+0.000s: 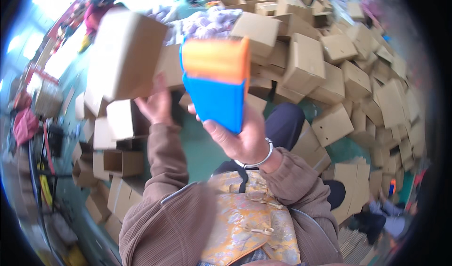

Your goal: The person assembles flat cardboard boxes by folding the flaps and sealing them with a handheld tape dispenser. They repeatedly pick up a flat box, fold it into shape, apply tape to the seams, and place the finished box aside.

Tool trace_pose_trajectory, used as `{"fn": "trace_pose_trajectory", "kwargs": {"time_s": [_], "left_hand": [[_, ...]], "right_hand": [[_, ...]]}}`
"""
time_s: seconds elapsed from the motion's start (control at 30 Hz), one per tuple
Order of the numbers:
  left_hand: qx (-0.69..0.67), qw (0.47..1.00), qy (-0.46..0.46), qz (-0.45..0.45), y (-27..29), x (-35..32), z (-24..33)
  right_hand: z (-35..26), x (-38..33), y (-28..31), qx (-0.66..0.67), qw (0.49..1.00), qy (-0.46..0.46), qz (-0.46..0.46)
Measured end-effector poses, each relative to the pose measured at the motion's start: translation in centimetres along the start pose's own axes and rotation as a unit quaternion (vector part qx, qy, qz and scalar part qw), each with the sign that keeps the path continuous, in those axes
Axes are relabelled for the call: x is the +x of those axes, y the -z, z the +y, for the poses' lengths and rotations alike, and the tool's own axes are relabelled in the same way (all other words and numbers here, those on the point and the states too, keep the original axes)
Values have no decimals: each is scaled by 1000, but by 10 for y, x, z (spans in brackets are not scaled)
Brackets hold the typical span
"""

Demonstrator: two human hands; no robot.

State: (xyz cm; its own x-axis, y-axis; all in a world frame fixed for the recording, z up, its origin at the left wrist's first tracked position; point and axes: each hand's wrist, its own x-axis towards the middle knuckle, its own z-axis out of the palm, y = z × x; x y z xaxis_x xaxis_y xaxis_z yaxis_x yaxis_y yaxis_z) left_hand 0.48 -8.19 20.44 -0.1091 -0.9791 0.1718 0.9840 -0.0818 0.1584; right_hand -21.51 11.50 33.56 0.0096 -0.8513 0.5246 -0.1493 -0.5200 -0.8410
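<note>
In my right hand (240,136) is a blue-and-orange plastic tape dispenser (219,84), upright and slightly blurred. The fingers wrap round its blue lower part, with the thumb across the near side. My left hand (157,103) is at the lower right corner of a cardboard box (125,54). That box is raised, tilted and smeared by motion. The left thumb lies below its bottom edge and the fingers against its side; part of the grip is hidden or blurred.
Many brown cardboard boxes (303,61) are heaped ahead and to the right. Open boxes (123,163) stand at the left. Purplish-white bundles (212,22) lie beyond my hands. People (99,11) are at the far left and lower right (391,219). Flat cardboard (353,245) is stacked at lower right.
</note>
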Motion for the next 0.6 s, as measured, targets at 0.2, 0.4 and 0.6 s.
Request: {"fn": "trace_pose_trajectory", "kwargs": {"time_s": [0.2,0.4,0.6], "left_hand": [[21,991,120,62,42,-4,-82],[159,795,563,-159,-18,-125,-294],[236,458,757,-402,-84,-308,-377]], "right_hand": [[26,-119,69,90,957,-111,251],[3,-391,144,-82,710,-173,677],[-51,-687,14,-271,235,-264,895]]}}
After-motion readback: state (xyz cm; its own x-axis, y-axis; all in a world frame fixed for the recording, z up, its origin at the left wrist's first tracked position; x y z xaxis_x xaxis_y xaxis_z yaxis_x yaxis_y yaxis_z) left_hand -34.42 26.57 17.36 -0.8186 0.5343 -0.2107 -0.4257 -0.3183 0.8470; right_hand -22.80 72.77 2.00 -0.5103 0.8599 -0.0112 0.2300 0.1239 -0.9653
